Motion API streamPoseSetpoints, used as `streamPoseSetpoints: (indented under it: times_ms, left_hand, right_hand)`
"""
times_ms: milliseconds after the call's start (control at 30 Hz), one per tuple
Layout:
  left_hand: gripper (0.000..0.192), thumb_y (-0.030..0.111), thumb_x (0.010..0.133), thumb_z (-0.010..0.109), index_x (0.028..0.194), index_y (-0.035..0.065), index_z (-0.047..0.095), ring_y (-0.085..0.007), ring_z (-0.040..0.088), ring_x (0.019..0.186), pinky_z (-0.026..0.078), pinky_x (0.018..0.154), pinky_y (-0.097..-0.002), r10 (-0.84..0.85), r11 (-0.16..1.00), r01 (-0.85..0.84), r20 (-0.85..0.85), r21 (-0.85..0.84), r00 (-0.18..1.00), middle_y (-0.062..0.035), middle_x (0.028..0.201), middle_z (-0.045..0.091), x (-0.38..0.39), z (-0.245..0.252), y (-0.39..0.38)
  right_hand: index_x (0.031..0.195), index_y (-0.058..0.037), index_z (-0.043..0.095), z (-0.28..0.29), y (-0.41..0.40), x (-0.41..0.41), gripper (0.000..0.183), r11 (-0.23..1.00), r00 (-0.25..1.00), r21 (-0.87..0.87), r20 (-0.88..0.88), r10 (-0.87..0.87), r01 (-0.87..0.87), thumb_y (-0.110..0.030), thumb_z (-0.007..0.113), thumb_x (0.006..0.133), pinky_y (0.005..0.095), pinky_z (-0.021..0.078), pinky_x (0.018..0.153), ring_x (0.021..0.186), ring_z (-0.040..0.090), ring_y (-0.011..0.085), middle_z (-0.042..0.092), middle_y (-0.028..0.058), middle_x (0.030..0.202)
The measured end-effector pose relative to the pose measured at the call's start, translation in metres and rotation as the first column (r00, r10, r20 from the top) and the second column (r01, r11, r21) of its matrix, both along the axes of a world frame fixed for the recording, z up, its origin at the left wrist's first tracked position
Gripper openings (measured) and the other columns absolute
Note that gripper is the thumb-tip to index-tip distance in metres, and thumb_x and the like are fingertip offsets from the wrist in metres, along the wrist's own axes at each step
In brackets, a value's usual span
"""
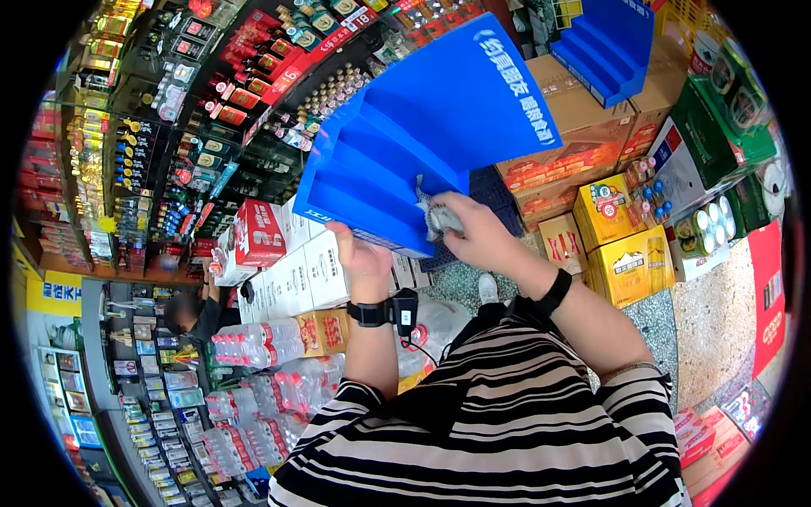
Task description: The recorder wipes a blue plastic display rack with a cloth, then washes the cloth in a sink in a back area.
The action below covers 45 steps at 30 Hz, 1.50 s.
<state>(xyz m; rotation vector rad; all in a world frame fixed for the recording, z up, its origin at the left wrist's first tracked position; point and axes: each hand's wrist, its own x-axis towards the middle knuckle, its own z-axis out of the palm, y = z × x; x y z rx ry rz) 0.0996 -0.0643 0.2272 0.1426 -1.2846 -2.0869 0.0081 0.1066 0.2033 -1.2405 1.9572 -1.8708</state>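
A blue stepped display stand (380,152) with a tall printed back panel is held up before me, tilted. My left hand (362,256) supports its lower front edge, the thumb up against the front face and the other fingers partly hidden beneath. In my right hand (457,222) is a bunched grey cloth (443,218), which lies against the right end of the stand's lower steps. A black strap with a small device is on my left wrist, and a black band on my right.
White cartons (323,266) and shrink-wrapped water bottles (260,342) stand at the left, below shelves of bottles. Another blue display stand (602,57) sits on brown cartons (564,120). Yellow beer cartons (627,266) are at the right. A person (199,317) is by the far-left shelves.
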Motion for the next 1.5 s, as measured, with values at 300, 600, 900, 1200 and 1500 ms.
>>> streamPoseSetpoints:
  times_ms: [300, 600, 900, 1200, 1500]
  left_hand:
    - [0.071, 0.048, 0.093, 0.052, 0.139, -0.002, 0.031, -0.0275, 0.046, 0.124, 0.036, 0.104, -0.0415, -0.008, 0.961, 0.017, 0.032, -0.276, 0.999, -0.0143, 0.137, 0.043, 0.003, -0.005, 0.029]
    - [0.065, 0.048, 0.094, 0.052, 0.134, -0.0009, 0.039, -0.0243, 0.052, 0.115, 0.041, 0.098, -0.0379, 0.182, 0.927, -0.147, 0.068, -0.346, 0.981, -0.0136, 0.127, 0.052, 0.015, 0.002, -0.028]
    - [0.056, 0.042, 0.085, 0.064, 0.113, -0.0053, 0.053, -0.0332, 0.057, 0.091, 0.045, 0.082, -0.036, 0.484, 0.287, -0.109, 0.046, -0.952, 0.874, -0.019, 0.101, 0.055, 0.031, 0.026, -0.083]
    - [0.056, 0.047, 0.092, 0.056, 0.116, -0.0039, 0.052, -0.0164, 0.054, 0.092, 0.044, 0.083, -0.0307, 0.417, 0.672, -0.216, 0.121, -0.709, 0.901, -0.0113, 0.105, 0.06, 0.047, -0.01, -0.094]
    - [0.038, 0.032, 0.096, 0.054, 0.109, -0.0033, 0.057, -0.0134, 0.055, 0.087, 0.045, 0.08, -0.0286, 0.464, 0.78, -0.217, 0.31, -0.587, 0.83, -0.0072, 0.098, 0.063, 0.062, -0.018, -0.115]
  right_hand:
    - [0.119, -0.0051, 0.055, 0.084, -0.018, -0.008, 0.039, 0.913, 0.982, -0.365, 0.123, -0.146, 0.182, 0.001, 0.05, 0.08, 0.0362, 0.0496, 0.083, 0.097, 0.064, 0.0319, 0.063, 0.0173, 0.107]
    - [0.106, 0.0006, 0.051, -0.052, -0.022, -0.006, 0.03, 0.979, 0.98, 0.19, -0.169, 0.107, -0.074, 0.001, 0.054, 0.076, 0.0479, 0.0487, 0.081, 0.095, 0.059, 0.0418, 0.061, 0.0241, 0.1]
    - [0.114, -0.0002, 0.054, -0.034, -0.048, 0.011, 0.034, 0.98, 0.982, 0.068, -0.014, -0.186, 0.187, 0.0, 0.052, 0.08, 0.0397, 0.05, 0.084, 0.1, 0.061, 0.0393, 0.063, 0.0242, 0.103]
    - [0.12, -0.0029, 0.048, 0.019, -0.163, 0.034, 0.033, 0.899, 0.912, -0.432, 0.393, 0.118, 0.07, 0.003, 0.046, 0.088, 0.0249, 0.0477, 0.074, 0.085, 0.06, 0.0139, 0.058, 0.006, 0.089]
    - [0.111, 0.0006, 0.052, 0.01, -0.162, 0.036, 0.032, 0.994, 0.928, -0.105, 0.373, 0.013, 0.028, -0.006, 0.055, 0.08, 0.0371, 0.0497, 0.082, 0.096, 0.063, 0.0345, 0.063, 0.0227, 0.099]
